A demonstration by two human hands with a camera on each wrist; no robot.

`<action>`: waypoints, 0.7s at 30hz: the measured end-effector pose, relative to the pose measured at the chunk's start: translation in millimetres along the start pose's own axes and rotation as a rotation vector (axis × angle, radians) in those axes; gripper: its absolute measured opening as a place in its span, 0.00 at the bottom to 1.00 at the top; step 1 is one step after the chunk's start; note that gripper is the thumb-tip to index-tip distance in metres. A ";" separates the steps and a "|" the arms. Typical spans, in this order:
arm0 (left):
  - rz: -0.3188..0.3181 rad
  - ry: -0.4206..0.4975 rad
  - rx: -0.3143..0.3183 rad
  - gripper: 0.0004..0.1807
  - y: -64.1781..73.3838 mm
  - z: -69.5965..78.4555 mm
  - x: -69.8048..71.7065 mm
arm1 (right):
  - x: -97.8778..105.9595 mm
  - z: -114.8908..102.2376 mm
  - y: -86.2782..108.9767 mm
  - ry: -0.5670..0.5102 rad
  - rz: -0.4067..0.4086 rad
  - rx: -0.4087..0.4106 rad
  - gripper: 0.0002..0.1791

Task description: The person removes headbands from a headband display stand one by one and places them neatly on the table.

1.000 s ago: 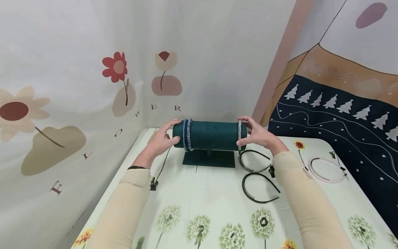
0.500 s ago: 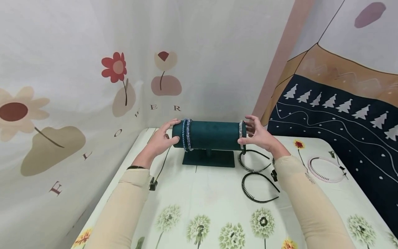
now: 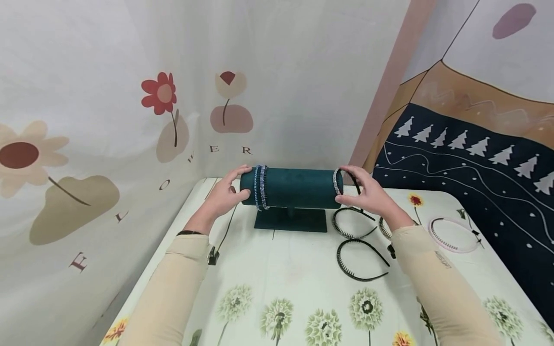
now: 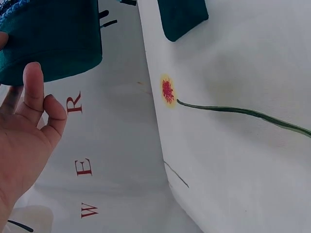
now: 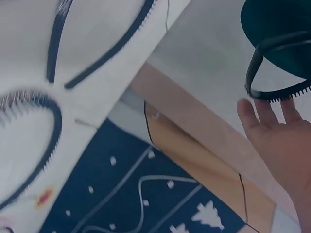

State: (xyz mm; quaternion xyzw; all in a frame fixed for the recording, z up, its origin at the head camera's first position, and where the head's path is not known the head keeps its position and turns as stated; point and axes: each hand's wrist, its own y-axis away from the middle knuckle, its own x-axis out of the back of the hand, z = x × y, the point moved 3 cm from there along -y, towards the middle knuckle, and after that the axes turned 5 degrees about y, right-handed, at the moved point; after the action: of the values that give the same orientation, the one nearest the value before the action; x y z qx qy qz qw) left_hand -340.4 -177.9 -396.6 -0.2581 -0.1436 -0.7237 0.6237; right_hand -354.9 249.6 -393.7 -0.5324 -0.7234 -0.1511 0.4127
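A dark green velvet display stand with a horizontal roll stands on the table. My left hand grips the roll's left end, thumb in front and fingers over the top. Just inside that end, a blue braided headband and a glittery headband sit round the roll. My right hand holds a silver-sparkle headband at the roll's right end, thumb low and fingers high. That headband is tilted, its black toothed inner side facing right. In the right wrist view, fingertips touch its toothed band.
Two black toothed headbands, one upper and one lower, lie on the table right of the stand's base. Another headband is partly hidden by my right wrist. Farther right lies a pink headband. Printed curtains hang behind the table.
My right hand has shifted slightly right, and the silver-sparkle headband has turned from upright round the roll's end to tilted, its open part swung outward. The left hand and stand stay in place.
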 end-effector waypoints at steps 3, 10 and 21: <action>-0.002 -0.010 -0.003 0.38 -0.6 0.7 0.3 | 9.6 -3.6 9.5 0.126 0.005 0.010 0.52; -0.001 -0.037 -0.003 0.39 -0.9 -1.5 3.6 | 25.8 -14.4 32.4 0.359 -0.025 0.039 0.52; -0.011 -0.060 -0.015 0.39 -1.9 -0.5 1.4 | 39.6 -16.8 79.3 0.790 0.002 0.215 0.52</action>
State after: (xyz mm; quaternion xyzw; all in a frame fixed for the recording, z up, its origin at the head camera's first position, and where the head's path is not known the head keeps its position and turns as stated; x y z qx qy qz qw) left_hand -342.6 -179.1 -396.0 -0.2835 -0.1584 -0.7200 0.6134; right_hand -280.3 294.8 -370.9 -0.3880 -0.5203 -0.2670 0.7123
